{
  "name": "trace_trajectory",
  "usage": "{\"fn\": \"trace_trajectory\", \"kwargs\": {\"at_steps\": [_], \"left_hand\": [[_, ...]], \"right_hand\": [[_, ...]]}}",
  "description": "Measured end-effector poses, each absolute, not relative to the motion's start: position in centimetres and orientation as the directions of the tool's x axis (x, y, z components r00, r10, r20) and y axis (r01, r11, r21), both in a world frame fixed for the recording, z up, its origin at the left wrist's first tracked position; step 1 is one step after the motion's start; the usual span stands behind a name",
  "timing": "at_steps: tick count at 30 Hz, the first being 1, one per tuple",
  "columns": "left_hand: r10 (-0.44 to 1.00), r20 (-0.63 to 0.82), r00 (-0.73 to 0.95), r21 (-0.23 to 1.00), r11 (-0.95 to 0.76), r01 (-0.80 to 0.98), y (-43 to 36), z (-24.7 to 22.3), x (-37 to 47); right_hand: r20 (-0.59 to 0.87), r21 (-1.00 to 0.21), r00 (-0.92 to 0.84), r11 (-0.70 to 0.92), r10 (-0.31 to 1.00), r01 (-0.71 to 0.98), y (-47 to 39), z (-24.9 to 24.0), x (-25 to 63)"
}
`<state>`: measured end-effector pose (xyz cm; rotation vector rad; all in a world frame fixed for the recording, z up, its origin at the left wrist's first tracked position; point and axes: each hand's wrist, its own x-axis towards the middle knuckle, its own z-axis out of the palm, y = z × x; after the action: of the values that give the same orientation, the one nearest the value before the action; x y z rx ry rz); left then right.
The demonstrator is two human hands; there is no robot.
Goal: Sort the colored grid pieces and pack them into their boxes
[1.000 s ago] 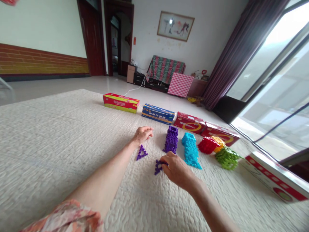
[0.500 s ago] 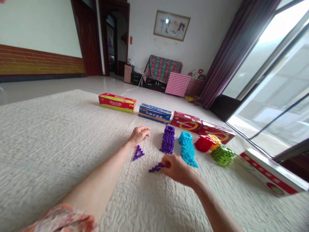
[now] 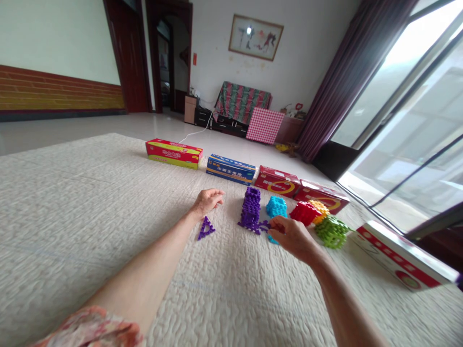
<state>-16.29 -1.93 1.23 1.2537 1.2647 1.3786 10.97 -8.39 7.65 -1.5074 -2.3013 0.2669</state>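
My right hand [image 3: 291,236] pinches a purple toothed plastic building piece [image 3: 264,225] close to the lower right corner of the purple stack of pieces [image 3: 251,208]. Whether the piece touches that stack I cannot tell. Behind the hand lies a light blue stack [image 3: 277,206], its lower part mostly covered. My left hand [image 3: 208,201] rests on the quilted cover, fingers curled together with nothing visible in them. Just below its wrist lies a loose purple triangle piece [image 3: 206,229]. Red [image 3: 303,213], yellow [image 3: 321,208] and green [image 3: 332,232] blocks of linked pieces sit together on the right.
Along the far edge of the cream quilted cover [image 3: 90,193] stand a red and yellow-green box [image 3: 174,154], a blue box [image 3: 230,169] and two dark red boxes [image 3: 277,181]. A white and red box [image 3: 405,258] lies at the right.
My right hand has moved right and slightly away from me, bringing the purple piece from the bare cover to beside the purple stack. The left hand has stayed in place.
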Motion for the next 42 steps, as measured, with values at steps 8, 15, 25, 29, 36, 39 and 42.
{"fn": "trace_trajectory", "kwargs": {"at_steps": [8,15,25,29,36,39,42], "left_hand": [[0.984,0.131,-0.125,0.991,-0.126,0.046,-1.8,1.1,-16.3],[0.983,0.131,-0.126,0.991,-0.125,0.054,-1.9,1.3,-16.1],[0.985,0.119,-0.125,0.992,-0.114,0.046,-2.0,1.4,-16.1],[0.986,0.116,-0.124,0.993,-0.111,0.046,-2.0,1.3,-16.1],[0.985,0.118,-0.124,0.993,-0.114,0.039,-1.8,1.2,-16.1],[0.984,0.126,-0.122,0.992,-0.123,0.033,-1.8,1.1,-16.1],[0.985,0.121,-0.124,0.992,-0.122,-0.002,-1.8,1.1,-16.4]], "right_hand": [[0.255,-0.344,-0.318,0.393,0.913,0.853,-8.5,7.6,10.7],[0.279,-0.392,-0.44,0.52,0.853,0.759,-8.8,6.2,8.6],[0.326,-0.352,-0.411,0.513,0.851,0.783,-8.2,4.5,8.5],[0.321,-0.354,-0.407,0.507,0.855,0.786,-8.1,4.2,8.4],[0.387,-0.339,-0.331,0.467,0.861,0.817,-8.0,3.8,8.5],[0.413,-0.323,-0.318,0.464,0.853,0.825,-8.2,3.9,8.4],[0.415,-0.312,-0.336,0.479,0.846,0.82,-8.8,4.2,7.8]]}}
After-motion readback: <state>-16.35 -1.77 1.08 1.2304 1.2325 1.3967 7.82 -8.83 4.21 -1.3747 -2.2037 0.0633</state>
